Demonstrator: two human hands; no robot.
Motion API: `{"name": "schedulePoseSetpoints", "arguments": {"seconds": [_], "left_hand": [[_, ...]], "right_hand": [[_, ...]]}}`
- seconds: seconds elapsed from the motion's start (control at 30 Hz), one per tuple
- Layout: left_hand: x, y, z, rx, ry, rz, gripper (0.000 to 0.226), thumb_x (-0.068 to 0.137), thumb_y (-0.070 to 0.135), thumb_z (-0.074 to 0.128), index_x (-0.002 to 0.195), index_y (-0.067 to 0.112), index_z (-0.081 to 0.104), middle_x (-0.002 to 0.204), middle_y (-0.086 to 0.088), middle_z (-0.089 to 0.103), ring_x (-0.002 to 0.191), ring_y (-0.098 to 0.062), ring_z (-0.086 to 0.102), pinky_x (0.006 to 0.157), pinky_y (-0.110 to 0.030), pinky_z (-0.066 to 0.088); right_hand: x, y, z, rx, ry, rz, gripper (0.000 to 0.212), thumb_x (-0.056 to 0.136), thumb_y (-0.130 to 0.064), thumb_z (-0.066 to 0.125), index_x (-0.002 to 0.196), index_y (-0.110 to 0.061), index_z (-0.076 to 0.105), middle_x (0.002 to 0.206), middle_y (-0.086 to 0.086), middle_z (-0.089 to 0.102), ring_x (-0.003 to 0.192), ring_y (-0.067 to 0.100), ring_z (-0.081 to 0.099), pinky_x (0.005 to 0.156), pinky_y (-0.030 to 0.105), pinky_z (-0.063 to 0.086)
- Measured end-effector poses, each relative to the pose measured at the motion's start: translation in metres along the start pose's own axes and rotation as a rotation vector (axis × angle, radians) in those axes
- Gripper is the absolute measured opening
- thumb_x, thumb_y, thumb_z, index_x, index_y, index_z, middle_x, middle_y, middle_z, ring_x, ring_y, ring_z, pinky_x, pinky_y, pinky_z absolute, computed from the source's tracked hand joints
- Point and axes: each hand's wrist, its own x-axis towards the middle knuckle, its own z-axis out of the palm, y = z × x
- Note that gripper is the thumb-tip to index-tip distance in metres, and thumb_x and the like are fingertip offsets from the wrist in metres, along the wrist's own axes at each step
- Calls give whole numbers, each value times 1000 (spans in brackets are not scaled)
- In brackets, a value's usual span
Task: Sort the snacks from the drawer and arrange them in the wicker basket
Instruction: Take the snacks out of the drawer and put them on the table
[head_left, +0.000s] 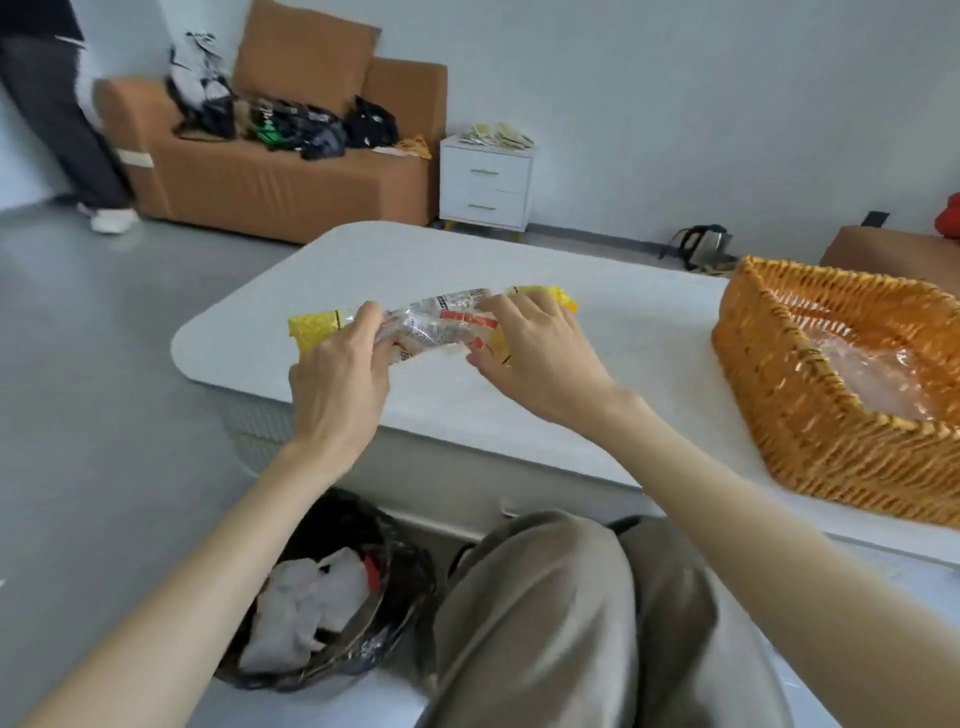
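A brown sofa (270, 176) with a matching cushion (306, 52) stands against a pale wall (675, 104) in the upper left of the frame, with black bags (311, 130) heaped on its seat. Just right of it sits a white two-drawer bedside cabinet (485, 182). A grey floor (104, 338) surrounds a white, round-cornered table (467, 254) at centre. An electric kettle (706, 247) rests by the wall at right, in soft, even light.

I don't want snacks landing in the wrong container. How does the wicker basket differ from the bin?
The wicker basket sits on the table; the bin stands on the floor. The basket is orange, woven and straight-sided; the bin is round with a black liner. The basket holds clear plastic; the bin, crumpled white waste. Both are open-topped.
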Motion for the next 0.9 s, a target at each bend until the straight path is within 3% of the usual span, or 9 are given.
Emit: {"name": "schedulePoseSetpoints", "arguments": {"seconds": [0.1,0.23,0.33,0.4,0.5,0.57,0.63,0.77,0.9], "left_hand": [[-48,-57,-17,-41,7,-223,22,96,19,54,82,14,38,53,4,39,52,-30,38,47,-32,22],[-111,-112,-25,-234,-10,-528,35,96,20,53,69,21,31,52,5,34,49,-17,35,49,-34,25],[-151,-140,-22,-258,-53,-624,35,98,22,51,70,16,30,53,1,35,48,-14,30,48,-31,26],[-176,-155,-10,-245,-158,-655,24,99,23,46,80,13,36,61,-2,48,56,-24,45,52,-38,32],[-200,-163,11,-273,-343,-703,11,99,17,43,110,14,43,102,-3,61,93,-28,60,68,-32,40],[-211,-171,31,-272,-478,-732,44,100,10,40,142,9,29,135,-10,47,124,-28,49,89,-22,38],[-219,-181,49,-244,-591,-798,57,102,6,32,152,10,7,154,-15,24,139,-33,30,108,-33,29],[-239,-197,85,-214,-793,-818,52,105,16,21,152,11,2,160,-12,7,146,-30,12,117,-38,14],[-255,-208,115,216,-1103,-669,94,94,23,57,148,1,-16,158,-17,-15,146,-34,-10,119,-46,6]], "right_hand": [[5,-59,43,87,-161,-114,34,98,-31,45,121,-6,52,118,11,60,113,35,51,90,39,40],[-4,-127,101,229,-304,-111,13,99,-16,45,102,-5,52,91,12,63,82,37,59,62,40,44],[-20,-150,149,480,-365,-9,20,102,-19,41,96,-6,55,81,11,63,69,33,58,63,45,50],[-28,-157,184,525,-403,-10,18,101,-13,43,108,-7,59,95,10,65,83,29,60,72,43,50],[-43,-164,235,469,-559,-44,37,92,1,52,128,-4,49,118,16,58,107,31,55,87,40,45],[-53,-166,264,441,-678,-39,50,92,-2,52,140,-2,36,133,19,47,121,32,47,100,37,40],[-60,-163,285,444,-759,-35,56,96,-9,49,146,-1,26,144,18,39,132,30,39,111,33,32],[-70,-147,322,301,-1010,-79,63,97,-4,42,152,-4,12,157,14,20,147,33,8,118,37,12],[-77,-133,348,5,-1205,-182,79,95,-12,50,153,-6,-3,160,14,-3,146,36,-4,117,46,20]]}}
